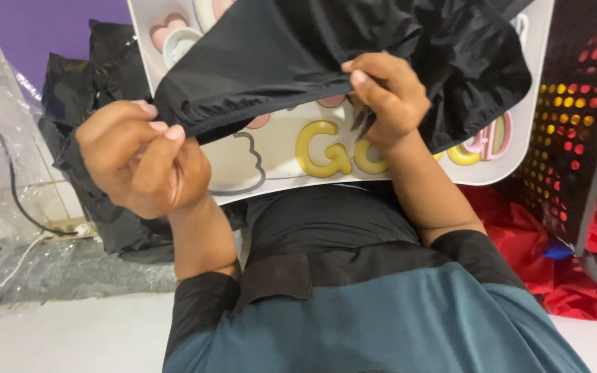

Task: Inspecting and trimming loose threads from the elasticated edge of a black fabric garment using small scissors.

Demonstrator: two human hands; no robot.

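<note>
A black fabric piece is held stretched over a white lap tray above the person's lap. Left hand and right hand each pinch its hemmed edge; smoothing appears under way, and the next adjustment calls for even tension.

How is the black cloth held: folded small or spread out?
Spread out: the black cloth stretches between left hand and right hand.

Two bare hands, a left hand and a right hand. One thin black fabric garment. One white lap desk with cartoon lettering. One black perforated plastic basket. One crumpled red cloth. One black cable.
</note>
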